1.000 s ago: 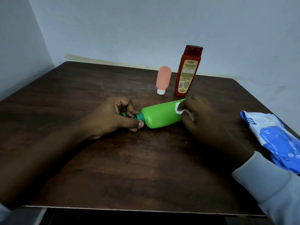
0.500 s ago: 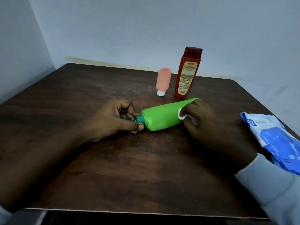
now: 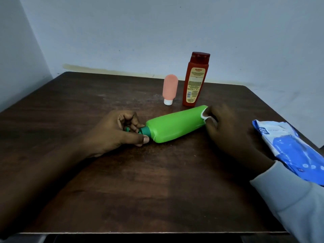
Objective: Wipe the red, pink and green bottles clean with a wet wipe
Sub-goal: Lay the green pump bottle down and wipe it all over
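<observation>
**Q:** Largest item?
**A:** Table (image 3: 87,102), dark wood. It carries everything else.

**Q:** Next?
**A:** Pack (image 3: 289,146), blue and white, lying flat at my right near the edge, well apart from the bottles.

**Q:** Bottles?
**A:** Green bottle (image 3: 175,127): on its side mid-table, cap (image 3: 145,131) pointing to my left. Red bottle (image 3: 194,81): upright at the back, just beyond the green one's base. Pink bottle (image 3: 169,88): standing on its white cap, just beside the red.

**Q:** Hands?
**A:** Left hand (image 3: 114,132): fingers and thumb curled round the cap, steadying. Right hand (image 3: 228,130): pinching the wipe (image 3: 204,116) against the green bottle's base end. The wipe is mostly hidden under my fingers, so I can't tell how it is folded.

**Q:** Step in hand?
**A:** Wiping the green one, I judge. Whether red and pink are done, nothing here shows.

**Q:** Next move?
**A:** Probably draw the wipe along the body toward the cap, rolling the bottle with my left hand to reach the underside. That needs a firm hold at the cap, or the bottle skids.
</observation>
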